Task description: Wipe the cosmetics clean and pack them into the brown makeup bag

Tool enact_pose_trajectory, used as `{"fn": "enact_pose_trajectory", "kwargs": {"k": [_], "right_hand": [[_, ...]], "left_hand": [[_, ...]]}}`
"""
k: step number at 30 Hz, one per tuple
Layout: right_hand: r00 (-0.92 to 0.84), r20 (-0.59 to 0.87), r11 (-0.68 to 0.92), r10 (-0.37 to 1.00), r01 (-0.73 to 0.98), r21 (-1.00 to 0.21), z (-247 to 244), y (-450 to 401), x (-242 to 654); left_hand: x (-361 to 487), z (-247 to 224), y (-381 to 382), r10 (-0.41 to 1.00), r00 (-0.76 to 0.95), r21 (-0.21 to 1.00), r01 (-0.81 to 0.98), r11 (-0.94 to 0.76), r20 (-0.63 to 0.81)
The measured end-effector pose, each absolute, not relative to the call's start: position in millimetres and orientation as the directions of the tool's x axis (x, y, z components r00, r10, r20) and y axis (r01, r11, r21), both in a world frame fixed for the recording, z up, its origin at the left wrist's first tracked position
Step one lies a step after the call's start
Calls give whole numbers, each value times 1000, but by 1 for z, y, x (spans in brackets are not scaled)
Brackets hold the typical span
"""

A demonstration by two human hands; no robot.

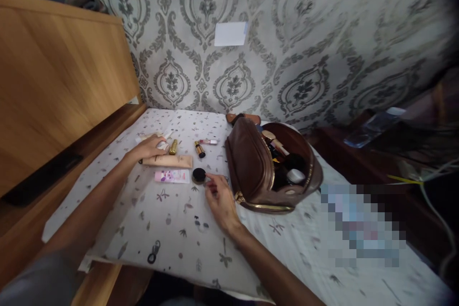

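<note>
Beside the small black-lidded jar (199,175), the right hand (219,200) is seen with its grip partly open, fingers loosely curled and the index fingertip put at the jar's right edge; whether contact is made cannot be told. The jar is not enclosed by the fingers and is set on the cloth-covered counter (172,229). At left, the left hand (152,147) is laid palm down over a small white item (164,146), partly hidden; how firmly it is held, if at all, cannot be told.

Just below the left hand, a long beige tube (174,161) is laid crosswise, and below that a pink and white tube (172,176), pointed toward the jar. A gold tube (173,147) is placed just right of the left fingers. Farther right, a gold and black bottle (200,149) is laid at a slant, with a pinkish lip gloss (208,142) next to it.

Near the right hand, a brown bag (249,162) is left unzipped, packed with mixed items, a white-topped container (295,177) among them. Behind everything, the patterned wall (201,76) is seen, with a white card (230,34) on it. The left side is bordered by a wooden cabinet (68,52).
</note>
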State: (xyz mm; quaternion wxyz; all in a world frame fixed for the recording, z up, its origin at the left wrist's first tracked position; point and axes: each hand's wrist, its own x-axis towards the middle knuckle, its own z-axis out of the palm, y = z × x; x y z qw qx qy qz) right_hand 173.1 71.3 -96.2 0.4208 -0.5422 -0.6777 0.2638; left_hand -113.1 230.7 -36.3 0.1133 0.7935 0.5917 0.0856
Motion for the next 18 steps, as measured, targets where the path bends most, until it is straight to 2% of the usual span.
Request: {"fn": "enact_pose_trajectory", "kwargs": {"k": [6,10,12,14,16,18], "right_hand": [[-33,284,262,958,500,-826,-89,68,172],[-45,271,266,961,395,-879,-80,61,173],[-67,224,234,972,232,-944,-77,60,172],[-121,114,114,986,-6,-993,-75,59,171],[-203,18,-32,979,-242,-970,-75,60,169],[-258,-13,-119,966,-400,-909,-76,61,168]], "left_hand": [[-106,-22,232,955,297,233,930,-284,-21],[-96,-2,217,965,229,300,918,-258,129],[-82,8,197,938,272,358,872,-334,214],[-60,15,169,914,330,426,810,-402,234],[-34,16,138,843,512,384,753,-534,168],[-10,11,111,754,639,301,697,-651,151]]}}
